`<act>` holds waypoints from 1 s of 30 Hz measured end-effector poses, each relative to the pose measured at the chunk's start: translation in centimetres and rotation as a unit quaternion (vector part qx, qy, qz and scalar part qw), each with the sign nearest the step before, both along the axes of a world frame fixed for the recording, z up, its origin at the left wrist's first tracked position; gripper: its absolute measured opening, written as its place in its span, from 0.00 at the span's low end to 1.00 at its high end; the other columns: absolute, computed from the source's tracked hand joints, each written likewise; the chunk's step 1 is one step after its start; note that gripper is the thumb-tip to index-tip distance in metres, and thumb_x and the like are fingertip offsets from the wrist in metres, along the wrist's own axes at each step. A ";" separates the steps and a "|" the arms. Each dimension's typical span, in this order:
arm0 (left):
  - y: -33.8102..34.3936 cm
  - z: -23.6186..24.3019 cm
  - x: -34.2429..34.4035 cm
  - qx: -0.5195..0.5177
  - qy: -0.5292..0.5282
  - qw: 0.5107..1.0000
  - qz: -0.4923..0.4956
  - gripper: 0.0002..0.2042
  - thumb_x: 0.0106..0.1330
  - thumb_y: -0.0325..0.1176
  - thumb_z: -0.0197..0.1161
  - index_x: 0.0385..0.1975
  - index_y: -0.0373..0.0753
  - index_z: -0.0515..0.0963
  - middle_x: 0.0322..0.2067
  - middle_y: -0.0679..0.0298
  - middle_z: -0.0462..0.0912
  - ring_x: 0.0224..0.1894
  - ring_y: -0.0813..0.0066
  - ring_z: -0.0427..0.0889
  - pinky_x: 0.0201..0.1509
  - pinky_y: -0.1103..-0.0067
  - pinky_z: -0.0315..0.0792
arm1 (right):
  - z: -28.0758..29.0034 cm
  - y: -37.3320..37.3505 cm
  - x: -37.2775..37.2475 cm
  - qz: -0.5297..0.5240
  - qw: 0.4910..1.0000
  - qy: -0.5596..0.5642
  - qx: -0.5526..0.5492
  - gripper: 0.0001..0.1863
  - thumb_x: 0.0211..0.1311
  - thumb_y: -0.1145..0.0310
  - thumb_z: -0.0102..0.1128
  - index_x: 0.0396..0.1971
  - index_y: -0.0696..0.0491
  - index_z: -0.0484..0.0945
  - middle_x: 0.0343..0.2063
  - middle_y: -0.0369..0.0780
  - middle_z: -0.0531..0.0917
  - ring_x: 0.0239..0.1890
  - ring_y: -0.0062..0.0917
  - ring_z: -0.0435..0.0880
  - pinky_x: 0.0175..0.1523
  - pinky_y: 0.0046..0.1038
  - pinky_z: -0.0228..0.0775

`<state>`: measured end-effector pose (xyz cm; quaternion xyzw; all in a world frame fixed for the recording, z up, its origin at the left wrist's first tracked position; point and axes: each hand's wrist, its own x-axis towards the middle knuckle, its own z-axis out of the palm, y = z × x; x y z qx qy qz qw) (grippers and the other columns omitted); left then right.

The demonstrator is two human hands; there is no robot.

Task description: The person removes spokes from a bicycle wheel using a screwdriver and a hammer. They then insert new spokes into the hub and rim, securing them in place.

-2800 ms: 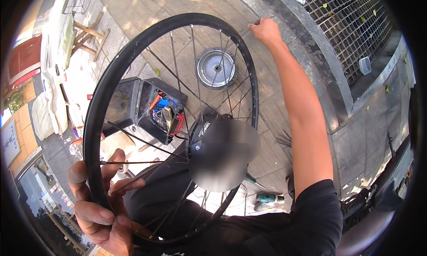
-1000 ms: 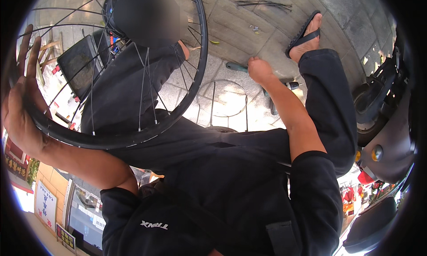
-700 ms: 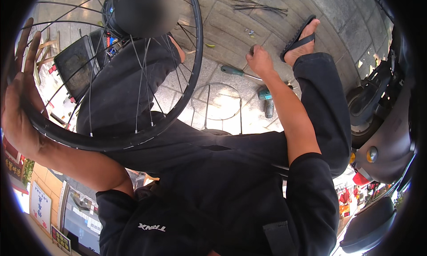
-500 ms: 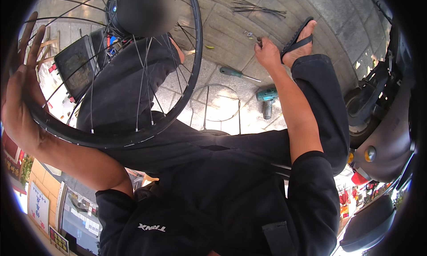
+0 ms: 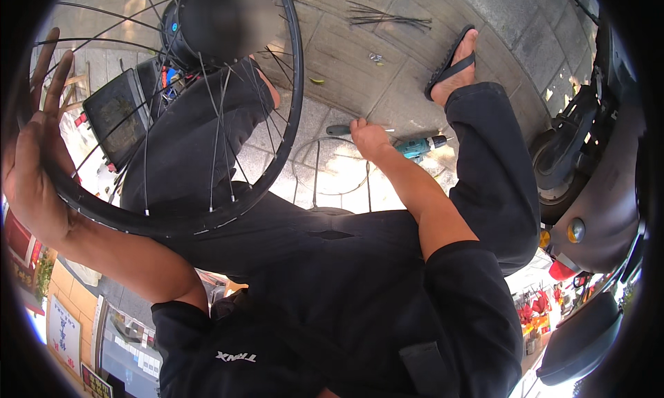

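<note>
A black spoked wheel (image 5: 294, 87) with a large dark hub (image 5: 181, 28) leans over my left thigh. My left hand (image 5: 38, 170) holds its rim at the far left, fingers stretched up behind the spokes. Low over the paving between my legs, my right hand (image 5: 371, 139) has its fingers closed on a screwdriver (image 5: 338, 130). The dark green handle sticks out to the left and the shaft tip to the right. A teal power drill (image 5: 417, 147) lies just right of that hand, partly covered by my forearm.
Loose spokes (image 5: 391, 15) and small metal pieces (image 5: 375, 58) lie on the paving ahead. A wire ring (image 5: 308, 180) is between my legs. An open dark toolbox (image 5: 117, 118) stands left, behind the wheel. A parked scooter (image 5: 595, 197) flanks my right leg.
My right hand has come back from beside the small metal pieces to the screwdriver, which has turned and shifted slightly. The left hand still holds the wheel in about the same place.
</note>
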<state>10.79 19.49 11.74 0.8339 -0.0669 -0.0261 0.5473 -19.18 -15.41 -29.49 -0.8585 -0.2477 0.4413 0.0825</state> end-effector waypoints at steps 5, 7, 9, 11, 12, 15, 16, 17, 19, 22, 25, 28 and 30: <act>-1.8 -0.3 -0.2 0.002 -0.026 0.999 0.038 0.29 0.61 0.19 0.47 0.66 0.28 0.69 0.74 0.38 0.58 0.73 0.27 0.60 0.74 0.42 0.58 | -0.7 -1.0 4.8 -0.113 0.992 -0.015 0.043 0.14 0.65 0.64 0.61 0.47 0.55 0.77 0.41 0.46 0.84 0.40 0.42 0.88 0.46 0.42 0.81; -2.3 -0.3 -0.1 0.044 -0.057 0.997 0.036 0.28 0.60 0.18 0.46 0.63 0.26 0.71 0.72 0.34 0.60 0.71 0.31 0.67 0.69 0.49 0.71 | 0.2 -2.6 10.5 -0.199 0.975 -0.066 0.071 0.13 0.66 0.63 0.60 0.45 0.54 0.79 0.42 0.46 0.84 0.41 0.44 0.87 0.48 0.45 0.80; -2.0 -0.1 0.1 0.045 -0.057 0.997 0.004 0.28 0.60 0.19 0.46 0.64 0.26 0.70 0.72 0.35 0.59 0.71 0.30 0.67 0.69 0.48 0.71 | 0.2 -4.9 16.1 -0.236 0.949 -0.194 0.080 0.11 0.68 0.65 0.55 0.44 0.54 0.80 0.40 0.47 0.83 0.44 0.45 0.86 0.48 0.45 0.79; -1.9 0.0 0.3 0.040 -0.056 0.998 -0.013 0.28 0.59 0.18 0.46 0.63 0.28 0.72 0.73 0.36 0.58 0.71 0.30 0.66 0.70 0.48 0.69 | -0.4 -6.6 21.0 -0.245 0.932 -0.261 0.050 0.11 0.68 0.65 0.55 0.44 0.53 0.81 0.42 0.45 0.83 0.47 0.43 0.84 0.51 0.45 0.79; -2.0 -0.1 0.5 0.032 -0.052 0.998 -0.015 0.28 0.58 0.17 0.46 0.62 0.30 0.73 0.74 0.37 0.57 0.71 0.30 0.66 0.71 0.47 0.68 | -0.4 -7.2 22.7 -0.255 0.930 -0.262 0.042 0.11 0.68 0.65 0.56 0.43 0.53 0.82 0.43 0.45 0.82 0.49 0.42 0.83 0.53 0.44 0.78; -2.9 0.3 0.6 0.042 -0.052 0.998 -0.005 0.28 0.58 0.16 0.47 0.61 0.32 0.75 0.75 0.38 0.57 0.71 0.32 0.67 0.71 0.50 0.69 | -0.5 -7.9 26.4 -0.230 0.944 -0.237 0.010 0.11 0.67 0.64 0.58 0.44 0.51 0.84 0.47 0.43 0.80 0.54 0.39 0.80 0.56 0.42 0.77; -2.9 0.2 0.7 0.051 -0.056 0.997 -0.009 0.28 0.59 0.17 0.47 0.61 0.32 0.75 0.75 0.38 0.57 0.71 0.32 0.67 0.70 0.50 0.70 | -0.7 -8.4 27.2 -0.209 0.951 -0.227 0.006 0.12 0.67 0.64 0.59 0.45 0.50 0.84 0.47 0.42 0.80 0.55 0.39 0.80 0.56 0.42 0.77; -2.9 0.2 0.8 0.059 -0.059 0.996 -0.014 0.27 0.59 0.17 0.47 0.61 0.32 0.75 0.75 0.38 0.57 0.71 0.33 0.67 0.70 0.51 0.70 | -1.0 -8.6 27.9 -0.189 0.958 -0.218 0.001 0.12 0.67 0.64 0.59 0.45 0.50 0.84 0.47 0.42 0.80 0.55 0.39 0.80 0.57 0.41 0.77; -2.8 0.4 0.9 0.093 -0.065 0.993 -0.027 0.26 0.60 0.18 0.47 0.61 0.32 0.75 0.75 0.38 0.57 0.72 0.34 0.67 0.70 0.51 0.70 | -1.6 -8.7 28.5 -0.159 0.963 -0.216 -0.004 0.11 0.64 0.65 0.60 0.43 0.52 0.84 0.46 0.40 0.81 0.54 0.38 0.80 0.57 0.41 0.76; -2.5 0.7 1.1 0.153 -0.076 0.983 -0.061 0.24 0.63 0.20 0.47 0.60 0.33 0.75 0.74 0.38 0.58 0.72 0.35 0.68 0.71 0.51 0.68 | -3.1 -9.0 28.5 -0.088 0.966 -0.243 0.000 0.09 0.62 0.66 0.60 0.39 0.53 0.84 0.44 0.39 0.81 0.52 0.36 0.81 0.56 0.39 0.76; -2.9 0.9 0.7 0.199 -0.101 0.974 -0.050 0.20 0.69 0.24 0.51 0.59 0.34 0.76 0.73 0.41 0.62 0.72 0.41 0.69 0.72 0.55 0.66 | -3.0 -9.3 28.4 0.012 0.958 -0.285 0.007 0.08 0.61 0.67 0.60 0.36 0.51 0.84 0.40 0.39 0.81 0.49 0.33 0.81 0.52 0.36 0.75; -3.8 1.2 -0.1 0.257 -0.129 0.958 0.000 0.16 0.72 0.27 0.53 0.57 0.35 0.78 0.71 0.43 0.68 0.73 0.49 0.68 0.74 0.57 0.63 | -2.8 -9.4 28.5 0.126 0.947 -0.295 -0.002 0.07 0.61 0.67 0.59 0.36 0.50 0.83 0.37 0.38 0.81 0.45 0.30 0.81 0.49 0.33 0.74; -4.5 0.8 0.2 0.270 -0.176 0.947 0.011 0.13 0.74 0.27 0.54 0.53 0.35 0.80 0.70 0.43 0.69 0.76 0.49 0.63 0.78 0.57 0.56 | -2.5 -9.4 29.0 0.172 0.936 -0.307 -0.004 0.08 0.61 0.66 0.58 0.37 0.49 0.83 0.35 0.37 0.81 0.44 0.29 0.81 0.47 0.32 0.72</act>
